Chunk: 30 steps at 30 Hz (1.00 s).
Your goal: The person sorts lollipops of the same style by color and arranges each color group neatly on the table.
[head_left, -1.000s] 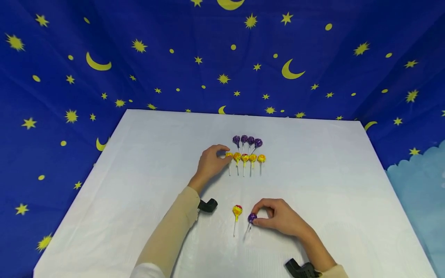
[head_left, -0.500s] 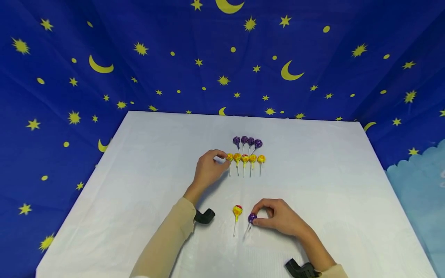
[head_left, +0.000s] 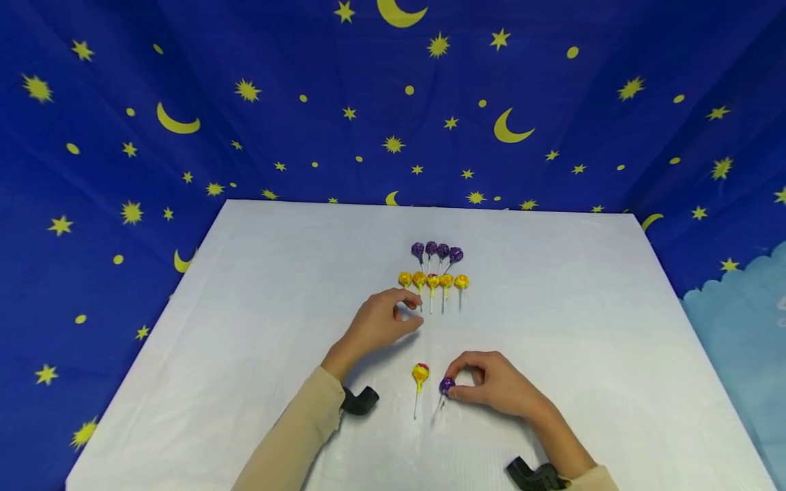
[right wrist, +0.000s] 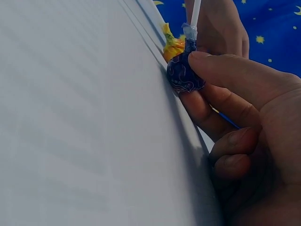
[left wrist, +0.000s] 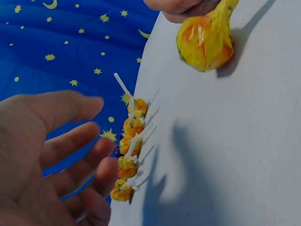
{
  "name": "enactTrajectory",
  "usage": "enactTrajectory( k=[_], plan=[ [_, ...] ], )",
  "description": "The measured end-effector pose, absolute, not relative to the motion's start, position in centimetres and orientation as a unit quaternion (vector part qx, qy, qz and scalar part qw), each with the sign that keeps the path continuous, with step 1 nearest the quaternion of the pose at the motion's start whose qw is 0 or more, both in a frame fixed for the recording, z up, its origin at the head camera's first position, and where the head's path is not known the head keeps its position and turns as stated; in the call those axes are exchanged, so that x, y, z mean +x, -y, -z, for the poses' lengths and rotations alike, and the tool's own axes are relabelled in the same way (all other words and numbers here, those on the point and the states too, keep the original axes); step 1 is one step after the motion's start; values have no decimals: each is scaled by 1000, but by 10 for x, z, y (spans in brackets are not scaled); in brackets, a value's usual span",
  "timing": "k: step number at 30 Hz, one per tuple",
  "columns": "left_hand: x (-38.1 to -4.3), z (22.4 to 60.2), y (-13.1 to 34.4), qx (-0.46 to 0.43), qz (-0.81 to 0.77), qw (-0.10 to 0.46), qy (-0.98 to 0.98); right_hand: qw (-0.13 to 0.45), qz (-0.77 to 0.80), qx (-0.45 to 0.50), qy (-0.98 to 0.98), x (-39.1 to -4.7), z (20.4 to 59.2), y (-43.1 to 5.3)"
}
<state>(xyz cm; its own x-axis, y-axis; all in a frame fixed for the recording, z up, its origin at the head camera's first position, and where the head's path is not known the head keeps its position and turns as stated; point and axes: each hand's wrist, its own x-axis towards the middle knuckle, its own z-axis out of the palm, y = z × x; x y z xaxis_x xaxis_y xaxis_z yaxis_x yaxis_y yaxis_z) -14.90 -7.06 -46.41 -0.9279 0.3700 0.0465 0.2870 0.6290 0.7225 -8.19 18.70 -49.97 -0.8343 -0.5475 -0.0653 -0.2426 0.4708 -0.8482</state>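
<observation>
My right hand (head_left: 497,383) pinches the head of a purple-wrapped lollipop (right wrist: 182,73) between thumb and index finger, low over the table, its white stick pointing toward the near side. Just left of it a single yellow lollipop (head_left: 420,374) with a reddish top lies on the table. My left hand (head_left: 379,320) holds nothing; its fingers are loosely bent, with thumb and fingertips apart. It hovers just below the left end of a row of yellow lollipops (head_left: 432,281), overlapping some sticks in the head view. Behind that row lie several purple lollipops (head_left: 432,248) side by side.
The white table (head_left: 552,286) carries both rows near its middle back. A blue cloth (head_left: 295,129) with yellow stars and moons rises behind and beside it. Dark wrist mounts (head_left: 361,401) stick out from both sleeves.
My left hand has let go of the leftmost yellow lollipop in the row and moved back toward the near side. The right hand stays in place with its purple lollipop.
</observation>
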Motion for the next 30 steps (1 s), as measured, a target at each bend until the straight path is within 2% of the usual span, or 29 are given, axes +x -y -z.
enactTrajectory(
  k=[8, 14, 30],
  plan=[
    [-135, 463, 78, 219, -360, 145, -895, 164, 457, -236, -842, -82, 500, -186],
    [-122, 469, 84, 239, -370, 189, -877, 163, 461, -235, -840, -82, 499, -186],
    [-107, 480, 84, 280, -383, 162, -865, 158, 460, -230, -843, -81, 500, -186]
  ],
)
